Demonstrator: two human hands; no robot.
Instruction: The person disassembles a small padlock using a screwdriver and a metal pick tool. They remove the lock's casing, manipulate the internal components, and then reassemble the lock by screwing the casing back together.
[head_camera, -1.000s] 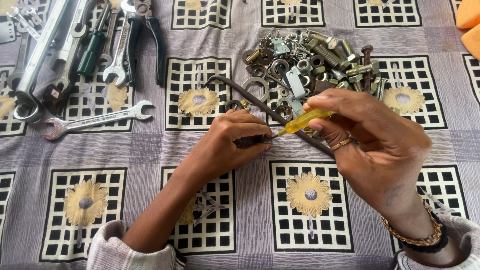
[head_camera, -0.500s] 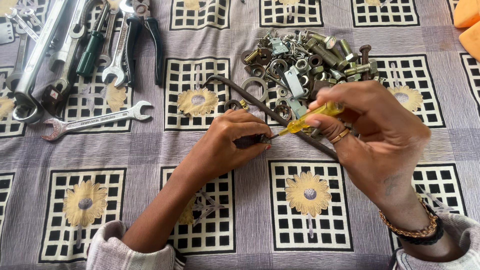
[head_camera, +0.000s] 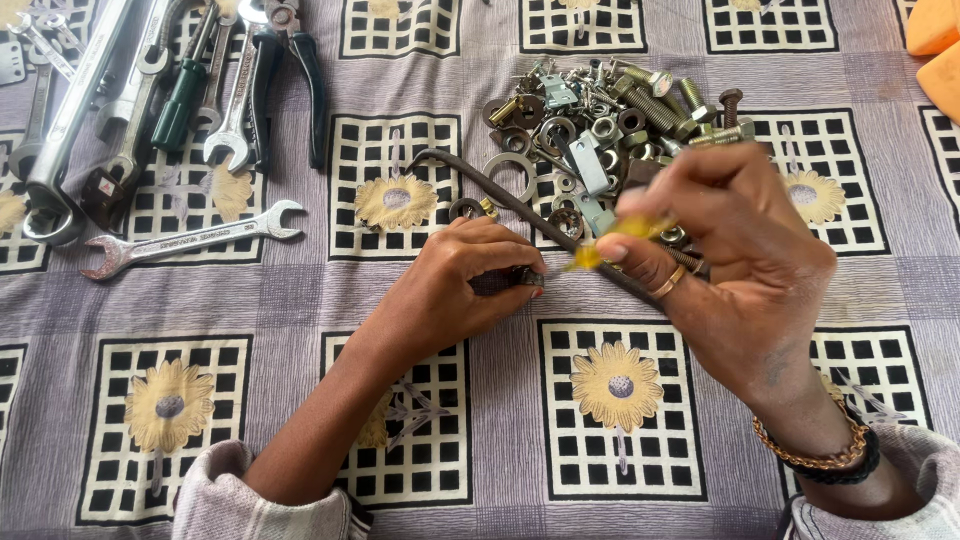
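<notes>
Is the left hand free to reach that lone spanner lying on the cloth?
Probably not yet: the left hand pinches a small dark part, though nothing lies between it and the spanner.

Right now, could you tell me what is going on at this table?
A person works over a patterned cloth. The left hand pinches a small dark part against the cloth, while the right hand holds a yellow-handled tool, blurred, pointed toward that part. A long dark bent rod lies under both hands. A heap of nuts, bolts and washers sits just beyond, with spanners and pliers at the far left.
</notes>
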